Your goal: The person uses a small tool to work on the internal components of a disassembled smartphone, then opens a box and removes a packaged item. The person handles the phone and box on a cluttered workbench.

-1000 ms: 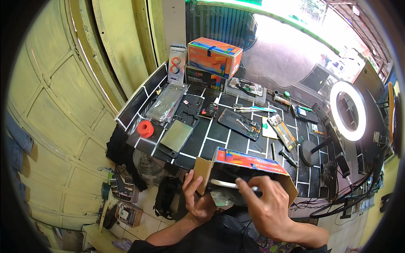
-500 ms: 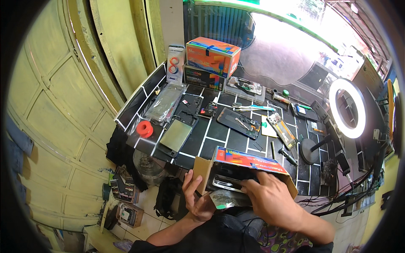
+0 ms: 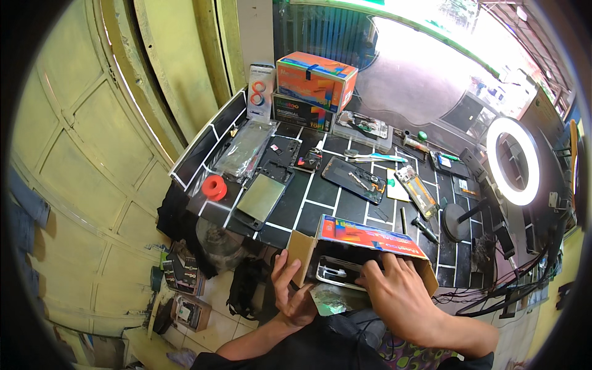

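Observation:
An open cardboard box [image 3: 303, 251] with an orange-and-blue printed flap [image 3: 370, 235] is tilted toward me at the table's near edge. My left hand [image 3: 292, 295] grips its left side, fingers on the brown side flap and thumb underneath. Inside lies a white-rimmed phone frame [image 3: 333, 271], among dark parts that I cannot make out. My right hand [image 3: 398, 296] reaches into the box from the right, its fingers curled at the frame's right end. What those fingertips hold is hidden. Crinkled clear plastic [image 3: 333, 300] sticks out below the frame.
On the black tiled-pattern table [image 3: 308, 213] lie a dark phone housing [image 3: 353, 179], a gold-backed phone part [image 3: 264, 198], a red spool [image 3: 214, 187], a plastic bag [image 3: 244, 148] and tweezers [image 3: 379, 158]. Two stacked boxes [image 3: 316, 80] stand behind. A lit ring lamp [image 3: 513, 196] rises at right.
My right hand has shifted slightly right, baring more of the white-rimmed frame. The left hand still holds the box. The whole view has moved a little.

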The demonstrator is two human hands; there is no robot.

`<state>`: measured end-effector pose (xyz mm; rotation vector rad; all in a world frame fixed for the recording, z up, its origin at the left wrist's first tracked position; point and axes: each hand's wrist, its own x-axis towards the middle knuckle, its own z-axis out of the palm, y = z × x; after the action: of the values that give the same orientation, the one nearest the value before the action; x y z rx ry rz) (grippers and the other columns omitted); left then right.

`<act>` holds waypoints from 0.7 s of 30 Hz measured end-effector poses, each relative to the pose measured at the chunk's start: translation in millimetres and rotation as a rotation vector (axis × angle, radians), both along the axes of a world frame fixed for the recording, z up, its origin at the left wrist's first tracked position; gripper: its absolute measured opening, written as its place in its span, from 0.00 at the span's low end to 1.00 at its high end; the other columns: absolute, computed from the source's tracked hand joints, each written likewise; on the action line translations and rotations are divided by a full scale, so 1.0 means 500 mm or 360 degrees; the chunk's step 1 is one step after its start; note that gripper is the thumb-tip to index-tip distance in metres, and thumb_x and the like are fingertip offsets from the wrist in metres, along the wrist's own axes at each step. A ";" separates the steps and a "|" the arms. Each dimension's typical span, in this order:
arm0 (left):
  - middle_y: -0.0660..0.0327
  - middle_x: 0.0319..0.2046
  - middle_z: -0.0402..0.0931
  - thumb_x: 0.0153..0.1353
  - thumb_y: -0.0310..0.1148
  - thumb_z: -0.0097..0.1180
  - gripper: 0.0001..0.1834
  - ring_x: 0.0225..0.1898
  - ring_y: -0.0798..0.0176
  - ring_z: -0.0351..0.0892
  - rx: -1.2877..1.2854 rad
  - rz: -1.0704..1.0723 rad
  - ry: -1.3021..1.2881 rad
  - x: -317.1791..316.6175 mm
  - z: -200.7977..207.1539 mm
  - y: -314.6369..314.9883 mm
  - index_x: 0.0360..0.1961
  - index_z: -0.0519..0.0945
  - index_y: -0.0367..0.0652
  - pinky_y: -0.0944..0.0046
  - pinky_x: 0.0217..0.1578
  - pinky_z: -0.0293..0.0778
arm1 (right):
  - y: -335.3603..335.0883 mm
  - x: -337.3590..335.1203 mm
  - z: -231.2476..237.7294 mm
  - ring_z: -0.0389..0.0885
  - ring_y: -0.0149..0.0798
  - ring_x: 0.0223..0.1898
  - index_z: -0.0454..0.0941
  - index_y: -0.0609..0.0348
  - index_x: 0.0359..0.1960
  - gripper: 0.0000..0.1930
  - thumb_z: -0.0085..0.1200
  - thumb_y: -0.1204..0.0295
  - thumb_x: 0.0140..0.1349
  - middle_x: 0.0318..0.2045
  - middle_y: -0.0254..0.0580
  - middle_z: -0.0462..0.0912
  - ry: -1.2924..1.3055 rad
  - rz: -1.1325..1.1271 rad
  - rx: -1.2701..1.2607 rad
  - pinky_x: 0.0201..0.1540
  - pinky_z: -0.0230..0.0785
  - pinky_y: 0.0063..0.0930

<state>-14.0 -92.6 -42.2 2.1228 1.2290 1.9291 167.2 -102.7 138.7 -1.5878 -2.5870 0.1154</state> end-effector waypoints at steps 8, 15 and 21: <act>0.43 0.61 0.70 0.53 0.27 0.70 0.13 0.67 0.25 0.65 0.0004 -0.0051 -0.0099 0.003 0.008 0.003 0.34 0.77 0.40 0.30 0.66 0.61 | -0.031 -0.002 0.033 0.80 0.57 0.34 0.73 0.68 0.48 0.13 0.57 0.78 0.62 0.33 0.54 0.77 0.0422 0.0019 -0.0249 0.41 0.73 0.50; 0.43 0.61 0.70 0.55 0.29 0.69 0.13 0.67 0.27 0.65 -0.0009 -0.0026 -0.0063 0.000 0.003 0.000 0.38 0.78 0.42 0.31 0.67 0.61 | 0.023 0.021 0.026 0.82 0.59 0.34 0.72 0.70 0.43 0.09 0.54 0.77 0.66 0.34 0.64 0.78 0.0181 -0.0047 -0.0378 0.37 0.76 0.47; 0.43 0.61 0.67 0.63 0.39 0.65 0.16 0.67 0.27 0.65 0.0091 -0.0018 0.0019 0.000 -0.002 0.007 0.33 0.75 0.39 0.37 0.62 0.70 | 0.034 0.023 0.019 0.86 0.56 0.29 0.77 0.69 0.32 0.12 0.53 0.70 0.68 0.24 0.58 0.83 -0.0228 -0.0260 -0.0463 0.32 0.78 0.43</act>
<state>-13.9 -89.2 -43.4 2.1661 1.1752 1.9737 178.6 -85.9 148.1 -1.9661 -2.6281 0.3949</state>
